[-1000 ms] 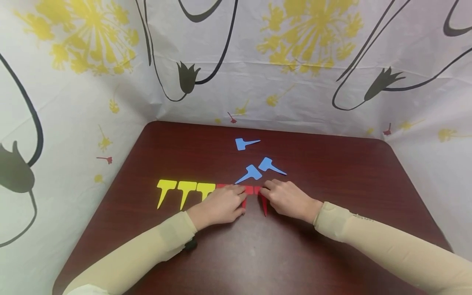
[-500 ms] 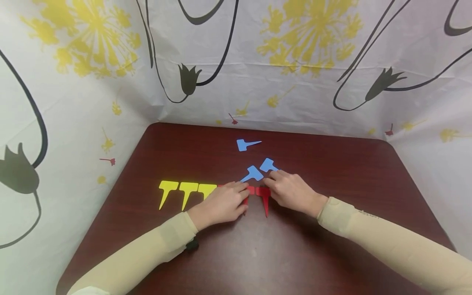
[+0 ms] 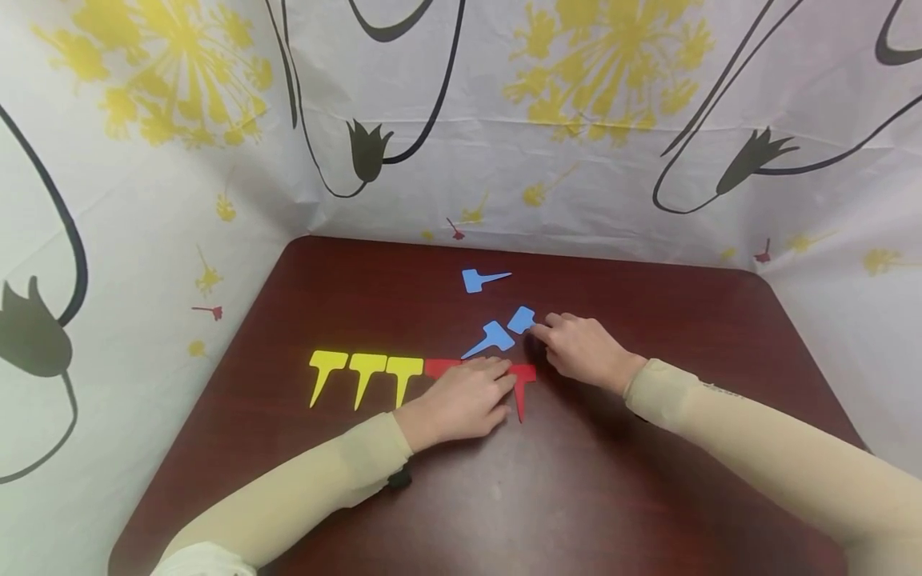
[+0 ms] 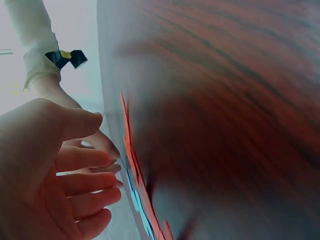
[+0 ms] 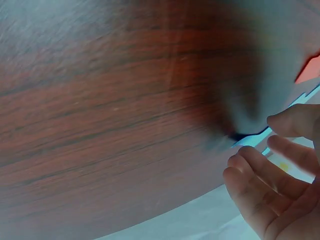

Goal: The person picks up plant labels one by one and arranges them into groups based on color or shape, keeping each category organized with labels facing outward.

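T-shaped plant labels lie flat in a row: several yellow and red ones, among them a yellow label [image 3: 328, 362] at the left end and a red label [image 3: 522, 374] at the right end. My left hand [image 3: 461, 400] lies over the red part of the row, hiding some labels; its fingers are loosely bent and grip nothing in the left wrist view. My right hand [image 3: 583, 348] reaches a blue label [image 3: 522, 319], fingertips covering its stem. In the right wrist view the thumb [image 5: 292, 121] and fingers stand apart around that stem.
A second blue label [image 3: 495, 336] lies just behind the row, and a third blue label [image 3: 472, 281] is farther back. The dark red-brown table [image 3: 648, 296] has rounded far corners. Patterned white cloth [image 3: 576, 184] walls it in at the back and sides.
My right hand has left the rightmost red label and moved up and right to the blue label. My left hand has slid right along the row, uncovering a red label.
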The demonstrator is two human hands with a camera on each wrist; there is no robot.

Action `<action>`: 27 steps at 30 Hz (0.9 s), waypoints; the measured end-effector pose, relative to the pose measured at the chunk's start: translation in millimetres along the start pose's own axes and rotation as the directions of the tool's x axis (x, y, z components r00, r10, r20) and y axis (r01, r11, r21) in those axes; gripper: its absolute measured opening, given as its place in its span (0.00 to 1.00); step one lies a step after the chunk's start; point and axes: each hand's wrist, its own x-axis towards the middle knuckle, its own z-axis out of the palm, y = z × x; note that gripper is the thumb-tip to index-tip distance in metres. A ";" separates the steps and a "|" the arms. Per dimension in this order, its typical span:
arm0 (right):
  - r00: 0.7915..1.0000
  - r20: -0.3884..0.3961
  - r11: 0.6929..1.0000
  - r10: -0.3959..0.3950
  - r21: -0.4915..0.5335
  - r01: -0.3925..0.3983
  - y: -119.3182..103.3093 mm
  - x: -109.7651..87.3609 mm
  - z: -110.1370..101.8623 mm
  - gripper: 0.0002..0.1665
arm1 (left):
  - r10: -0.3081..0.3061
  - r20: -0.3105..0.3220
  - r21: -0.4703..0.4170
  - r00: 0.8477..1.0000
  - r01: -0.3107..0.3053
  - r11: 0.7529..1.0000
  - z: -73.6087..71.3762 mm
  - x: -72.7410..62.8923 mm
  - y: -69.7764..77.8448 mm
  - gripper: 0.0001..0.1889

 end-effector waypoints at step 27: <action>0.997 0.081 0.999 -0.013 -0.042 0.017 17.1 7.7 11.9 0.19 | -0.012 0.078 0.025 0.997 0.010 1.000 17.8 19.2 13.2 0.34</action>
